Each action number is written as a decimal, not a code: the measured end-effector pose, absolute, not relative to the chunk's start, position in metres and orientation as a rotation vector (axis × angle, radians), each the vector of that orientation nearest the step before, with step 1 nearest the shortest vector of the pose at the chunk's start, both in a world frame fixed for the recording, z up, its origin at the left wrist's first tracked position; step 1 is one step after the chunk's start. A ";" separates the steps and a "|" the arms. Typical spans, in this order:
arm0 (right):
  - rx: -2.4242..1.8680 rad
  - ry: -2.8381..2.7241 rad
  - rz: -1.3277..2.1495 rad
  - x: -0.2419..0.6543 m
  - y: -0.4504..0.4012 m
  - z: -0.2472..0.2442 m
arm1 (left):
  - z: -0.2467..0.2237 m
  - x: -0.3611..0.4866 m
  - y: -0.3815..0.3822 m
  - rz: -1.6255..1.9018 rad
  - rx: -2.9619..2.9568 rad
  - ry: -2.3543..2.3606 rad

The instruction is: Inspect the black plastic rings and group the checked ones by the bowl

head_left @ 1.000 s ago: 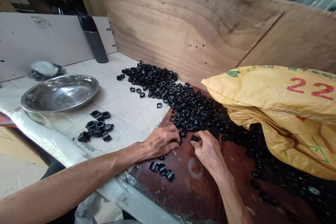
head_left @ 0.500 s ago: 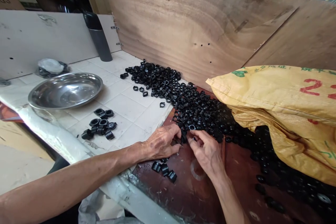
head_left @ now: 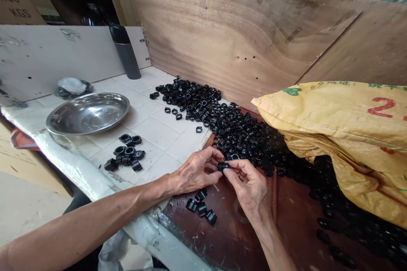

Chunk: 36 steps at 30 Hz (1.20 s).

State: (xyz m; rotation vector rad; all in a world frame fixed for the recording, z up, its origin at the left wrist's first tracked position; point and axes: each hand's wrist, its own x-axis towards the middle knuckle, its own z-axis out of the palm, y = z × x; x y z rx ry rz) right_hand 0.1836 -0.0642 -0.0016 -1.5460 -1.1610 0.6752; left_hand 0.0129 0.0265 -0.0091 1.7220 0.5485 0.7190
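Between my two hands is a small black plastic ring-shaped piece (head_left: 223, 167), pinched from both sides. My left hand (head_left: 199, 170) has its thumb and fingers closed on the piece's left end. The fingertips of my right hand (head_left: 249, 180) grip its right end. Just behind them spreads a long heap of loose black rings (head_left: 235, 129). Several black pieces (head_left: 201, 207) lie on the brown board under my left wrist. Another small cluster of black pieces (head_left: 126, 156) rests on the white tiled surface to the left.
A shallow steel bowl (head_left: 89, 114) stands at the left, with a dark bottle (head_left: 125, 53) behind it. A yellow woven sack (head_left: 337, 123) lies over dark round pieces (head_left: 343, 207) at the right. A wooden panel (head_left: 222, 29) closes the back.
My right hand has turned, and its fingertips now meet my left hand's on the black ring-shaped piece, lifted into clear sight. The view has shifted slightly.
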 end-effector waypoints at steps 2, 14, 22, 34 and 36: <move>-1.546 -1.147 0.698 0.184 -0.065 0.001 | -0.009 0.013 0.027 0.731 1.685 0.508; -1.630 -1.329 0.538 0.178 -0.068 0.013 | -0.008 0.007 0.031 1.042 2.006 0.323; -1.536 -1.495 0.136 0.173 -0.070 0.022 | -0.003 0.010 0.026 1.055 1.947 0.324; -1.672 -1.535 0.200 0.179 -0.072 0.018 | -0.003 0.009 0.026 0.988 1.859 0.352; -1.666 -1.529 0.310 0.178 -0.073 0.021 | -0.003 0.009 0.026 0.964 1.778 0.401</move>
